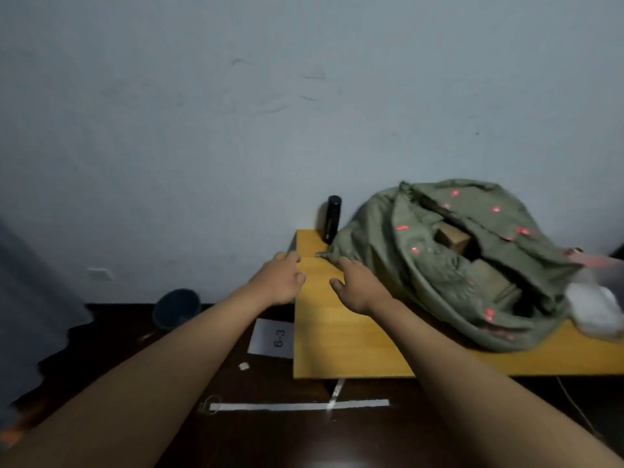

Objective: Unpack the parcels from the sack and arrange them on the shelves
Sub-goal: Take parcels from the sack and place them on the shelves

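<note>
**Both hands out toward the sack, nothing held**

Left hand (282,282): fingers loosely curled, empty, over the table's left edge near its far-left corner. Right hand (358,287): fingers relaxed and slightly spread, also empty, its fingertips just beside the nearest fold of the sack (439,265); contact cannot be told.

Sack: green cloth with small red marks, slumped across the far and right part of the yellow table (337,339), mouth gaping upward. Brown parcels (452,239) show inside the opening, one near the top, more lower down. No shelves in view.

Step in hand, as judged: opening the sack to reach the first parcel. Best done by pinning the near fold with one hand and lifting the top lip with the other, so the cloth does not drag along the table. The topmost box should come out first.

Watch the black bottle (332,219), upright at the far edge, touching or just beside the sack; a tug could topple it.

Surroundings: a white bundle (594,309) at the table's right edge. Dark floor with a paper label (271,337) reading 6-3, a white tape strip (297,406), a dark bin (176,308) by the pale wall.
</note>
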